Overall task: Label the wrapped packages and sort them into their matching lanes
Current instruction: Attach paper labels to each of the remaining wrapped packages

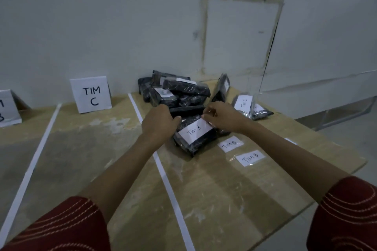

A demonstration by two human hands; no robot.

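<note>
A black wrapped package point(199, 142) lies on the wooden table with a white label reading "TIM A" point(194, 131) on its top. My left hand point(160, 121) grips the package's left edge. My right hand point(221, 116) pinches the label's far right corner against the package. Behind them sits a pile of several black wrapped packages point(175, 92). Two loose labels reading "TIM B" point(230, 144) point(250, 158) lie on the table to the right of the package.
A standing sign "TIM C" point(91, 94) marks the lane to the left, edged by white tape lines point(163, 171). Another sign point(8, 109) stands at far left. A package labelled "TIM C" point(244, 105) lies at the right. The table edge point(326, 191) runs along the right.
</note>
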